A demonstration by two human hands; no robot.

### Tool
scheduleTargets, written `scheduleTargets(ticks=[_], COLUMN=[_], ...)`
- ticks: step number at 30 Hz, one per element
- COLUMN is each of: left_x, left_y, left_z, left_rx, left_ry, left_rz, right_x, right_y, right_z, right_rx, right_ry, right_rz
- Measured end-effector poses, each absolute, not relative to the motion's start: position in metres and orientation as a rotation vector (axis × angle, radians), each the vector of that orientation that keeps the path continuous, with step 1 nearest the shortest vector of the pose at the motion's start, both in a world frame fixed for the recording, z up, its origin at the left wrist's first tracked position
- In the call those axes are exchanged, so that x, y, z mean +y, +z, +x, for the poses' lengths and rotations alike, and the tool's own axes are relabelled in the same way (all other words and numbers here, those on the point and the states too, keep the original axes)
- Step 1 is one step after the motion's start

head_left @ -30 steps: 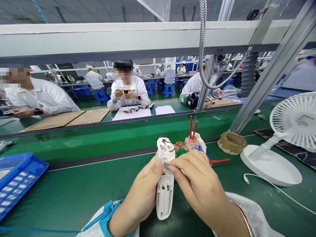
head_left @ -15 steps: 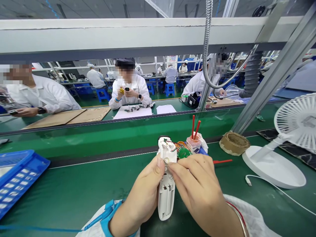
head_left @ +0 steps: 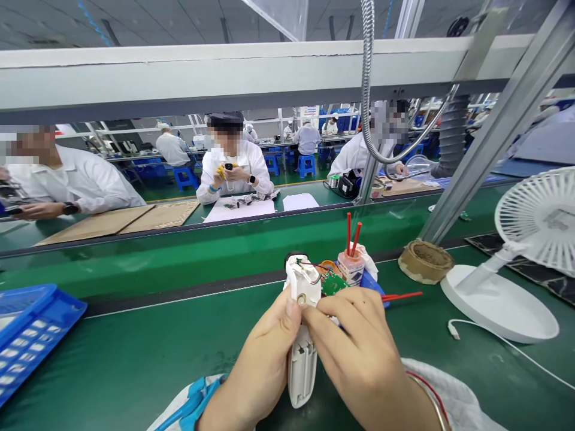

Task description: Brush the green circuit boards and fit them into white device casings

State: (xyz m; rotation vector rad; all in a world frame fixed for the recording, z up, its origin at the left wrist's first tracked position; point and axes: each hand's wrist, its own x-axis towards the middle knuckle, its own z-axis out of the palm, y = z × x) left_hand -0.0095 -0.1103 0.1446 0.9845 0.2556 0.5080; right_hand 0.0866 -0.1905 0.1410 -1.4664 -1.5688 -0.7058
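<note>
A long white plastic housing (head_left: 302, 365) stands nearly upright above the green bench. My left hand (head_left: 265, 353) is wrapped round its left side, thumb on the front just below a small round metal part. At the housing's middle, the pinched fingers of my right hand (head_left: 363, 353) press close to that thumb; whatever lies between those fingertips is hidden. Thin red and dark wires run from the top of the housing to a green circuit board (head_left: 333, 284), which sits just above my right hand's knuckles.
Behind the board stands a small bottle (head_left: 351, 266) with red sticks. A tape roll (head_left: 426, 261), a white fan (head_left: 498, 305) and its cable lie right. At the left edge is a blue basket (head_left: 38, 335). Across the green divider, people in white work, one handling a small dark item (head_left: 229, 166).
The view has shifted slightly, and the housing sits a little lower in it. Both hands stay on the housing, with the right fingertips slightly lower and closer to the left thumb.
</note>
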Motion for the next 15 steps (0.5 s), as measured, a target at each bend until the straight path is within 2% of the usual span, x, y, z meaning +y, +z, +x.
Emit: scheduleTargets(ticks=[11, 15], left_x=[-0.111, -0.105], left_y=[0.147, 0.14], left_z=[0.0, 0.004], left_rx=[0.292, 0.371], left_ry=[0.482, 0.601], left_rz=[1.036, 1.038], right_x=[-0.192, -0.197], right_y=[0.141, 0.142], right_z=[0.088, 0.092], right_rx=[-1.491, -1.612], right_ry=[-0.725, -0.616], right_rz=[-1.625, -1.68])
